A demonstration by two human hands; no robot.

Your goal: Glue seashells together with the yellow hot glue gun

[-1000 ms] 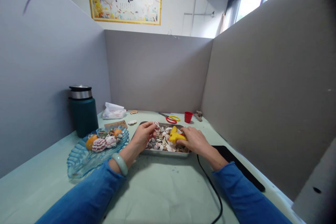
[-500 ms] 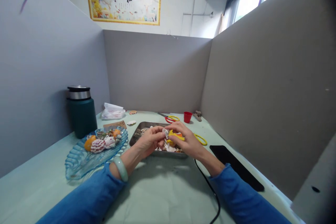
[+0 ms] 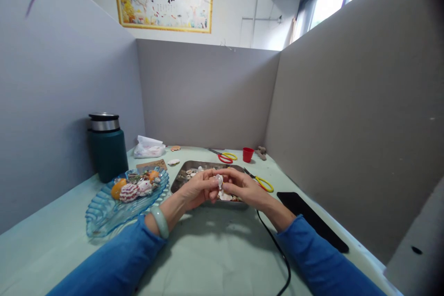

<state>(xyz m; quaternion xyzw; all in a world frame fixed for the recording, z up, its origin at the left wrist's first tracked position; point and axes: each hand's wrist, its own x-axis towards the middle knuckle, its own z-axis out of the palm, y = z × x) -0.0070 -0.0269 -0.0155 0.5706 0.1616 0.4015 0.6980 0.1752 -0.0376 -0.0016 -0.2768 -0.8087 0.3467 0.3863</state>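
Observation:
In the head view my left hand (image 3: 201, 188), a pale green bangle at its wrist, pinches a small white shell-like piece (image 3: 219, 181) between thumb and fingers. From the other side my right hand (image 3: 244, 188) closes on the same piece, its fingertips meeting those of my left hand. Both hands are above the near part of a metal tray (image 3: 180, 171) of shells and small pieces. White shells (image 3: 225, 196) show below my fingers. The hands cover much of the tray's middle.
A blue glass dish (image 3: 104, 219) with shells and ornaments stands left, by a dark green flask (image 3: 108, 155). Scissors (image 3: 264, 183) lie right of the tray, more scissors (image 3: 226, 157) behind it. Also there are a red cup (image 3: 248, 154), a black slab (image 3: 310, 219) and a black cord (image 3: 277, 245).
My right hand has lowered, its fingers closing in on the white piece and toward my left hand. The yellow object seen by my right hand earlier is now out of sight. Scissors blades show beside it.

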